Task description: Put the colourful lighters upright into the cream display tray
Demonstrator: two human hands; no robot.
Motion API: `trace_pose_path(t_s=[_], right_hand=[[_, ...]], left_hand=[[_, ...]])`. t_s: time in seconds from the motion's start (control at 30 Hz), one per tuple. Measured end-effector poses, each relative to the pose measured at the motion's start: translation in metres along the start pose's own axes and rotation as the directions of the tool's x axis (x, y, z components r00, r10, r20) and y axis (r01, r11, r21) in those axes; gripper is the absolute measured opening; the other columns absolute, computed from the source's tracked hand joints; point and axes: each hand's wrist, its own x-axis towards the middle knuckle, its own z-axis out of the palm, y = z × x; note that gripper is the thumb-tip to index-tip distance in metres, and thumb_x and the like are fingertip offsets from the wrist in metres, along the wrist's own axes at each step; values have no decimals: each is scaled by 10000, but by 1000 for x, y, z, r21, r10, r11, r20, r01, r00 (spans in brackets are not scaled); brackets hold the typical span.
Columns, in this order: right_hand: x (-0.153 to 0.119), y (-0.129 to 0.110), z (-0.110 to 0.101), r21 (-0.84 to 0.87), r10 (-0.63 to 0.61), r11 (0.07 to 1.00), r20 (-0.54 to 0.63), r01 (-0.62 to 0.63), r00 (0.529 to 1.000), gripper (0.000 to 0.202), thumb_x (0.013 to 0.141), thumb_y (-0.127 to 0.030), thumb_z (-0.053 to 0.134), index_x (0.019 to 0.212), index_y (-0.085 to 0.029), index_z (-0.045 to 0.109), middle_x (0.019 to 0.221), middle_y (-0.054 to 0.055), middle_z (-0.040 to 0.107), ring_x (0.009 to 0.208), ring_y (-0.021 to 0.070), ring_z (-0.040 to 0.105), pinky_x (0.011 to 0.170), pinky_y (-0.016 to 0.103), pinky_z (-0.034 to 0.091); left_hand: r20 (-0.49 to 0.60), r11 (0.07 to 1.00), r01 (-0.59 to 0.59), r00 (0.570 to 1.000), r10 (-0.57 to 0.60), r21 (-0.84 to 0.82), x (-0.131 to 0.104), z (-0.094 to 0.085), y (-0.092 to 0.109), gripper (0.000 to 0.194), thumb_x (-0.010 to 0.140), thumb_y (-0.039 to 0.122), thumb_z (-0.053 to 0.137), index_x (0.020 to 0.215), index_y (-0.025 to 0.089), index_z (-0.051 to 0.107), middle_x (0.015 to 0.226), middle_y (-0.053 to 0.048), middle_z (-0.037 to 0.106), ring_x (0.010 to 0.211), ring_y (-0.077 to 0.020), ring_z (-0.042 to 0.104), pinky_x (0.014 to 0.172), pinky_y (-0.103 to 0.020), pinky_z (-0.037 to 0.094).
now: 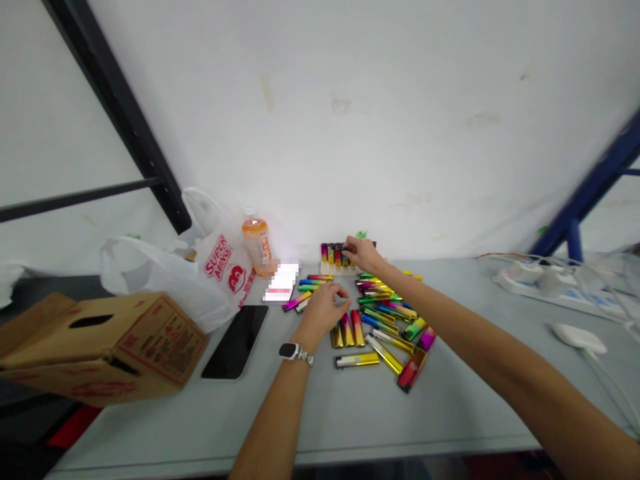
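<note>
From where I stand, the person's right hand (361, 252) is up near the wall (350, 133), its thumb and fingers pinched together at the tops of a row of upright lighters (331, 255); I cannot tell whether it grasps one of them. That row stands in a pale holder (327, 269) at the back of the tabletop (450, 407). The left hand (325, 310) is nearer the front, loosely curled, with a gap between thumb and forefinger and nothing visible in it, among the loose lighters (380, 327). These lie in shiny gold, red, green, blue and purple, most of them heaped under and beside the right forearm, with three side by side just beside the left hand and a few more beyond it. One white and yellow lighter (357, 361) lies crosswise in front. A watch (297, 353) sits on the left wrist. Over to the left are a black phone (235, 343), a cardboard box (150, 353), a white plastic bag (220, 267) with red print and a bottle (257, 240) of orange drink. Well apart on the right, a power strip (550, 288) lies with cables around it, and a white charger (580, 339) lies nearer the front.
</note>
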Motion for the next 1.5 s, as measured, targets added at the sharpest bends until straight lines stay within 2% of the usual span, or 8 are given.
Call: trace_pose_path(t_s=[0.27, 0.43, 0.7, 0.8, 0.97, 1.17, 1.37, 1.5], right_hand=[[4, 8, -11, -70, -7, 997, 85, 13, 996, 88, 852, -196, 631, 900, -156, 694, 792, 36, 680, 726, 162, 585, 705, 271, 418], [0, 4, -18, -328, -102, 939, 34, 108, 994, 199, 891, -302, 614, 949, -182, 761, 1043, 111, 579, 977, 223, 536, 875, 335, 403], [-33, -18, -18, -488, -38, 871, 57, 61, 998, 481, 909, -318, 566, 1370, -178, 563, 1111, 147, 493, 1035, 271, 476, 888, 373, 380], [-62, -34, -19, -439, -5, 898, 39, 22, 999, 338, 904, -331, 559, 1172, -143, 646, 1086, 128, 499, 986, 244, 488, 887, 352, 378], [-106, -65, -27, -431, 30, 898, 259, 88, 965, 264, 827, -418, 638, 778, -166, 698, 972, 99, 518, 974, 248, 473, 883, 362, 359], [-118, -86, -30, -520, 40, 838, 363, 167, 931, 372, 879, -455, 556, 847, -142, 754, 1021, 148, 565, 1040, 284, 463, 920, 393, 335], [-104, -84, -12, -600, 121, 797, 273, 70, 954, 424, 923, -413, 496, 982, -86, 759, 1105, 200, 600, 1100, 306, 481, 965, 407, 324], [-95, -82, -9, -590, 120, 805, 275, 69, 954, 531, 907, -528, 482, 941, -87, 775, 1056, 216, 621, 1085, 326, 507, 977, 434, 327]], left_hand=[[44, 1000, 5, 999, -5, 20, -1, 0, 0, 70, 769, 205, 715, 824, 182, 678, 904, -36, 652, 850, -179, 592, 770, -293, 465], [45, 1000, -3, 999, 2, 31, -1, 0, -1, 80, 763, 216, 723, 827, 188, 684, 886, -30, 652, 835, -181, 593, 779, -299, 464], [74, 999, -14, 997, 12, 36, -1, 8, -6, 30, 792, 164, 679, 813, 187, 678, 878, -32, 644, 821, -178, 596, 765, -297, 466], [66, 995, -42, 997, 36, 89, 0, 13, -5, 81, 842, 138, 610, 816, 187, 669, 885, -41, 641, 862, -189, 603, 807, -317, 469], [-11, 957, -9, 1000, 12, 289, 3, 17, 1, 145, 930, 192, 516, 881, 178, 652, 951, -79, 639, 950, -230, 596, 863, -368, 457], [-114, 934, 72, 993, -34, 350, 4, 16, 2, 205, 969, 221, 446, 905, 176, 636, 1007, -93, 644, 996, -244, 587, 869, -384, 450], [-176, 944, 87, 984, -32, 318, 4, 12, -5, 172, 952, 216, 467, 887, 188, 623, 990, -82, 655, 1014, -251, 593, 883, -391, 454], [-216, 970, 65, 976, -13, 232, 5, 10, -11, 157, 940, 214, 476, 862, 190, 611, 950, -70, 657, 970, -234, 605, 872, -377, 467]])
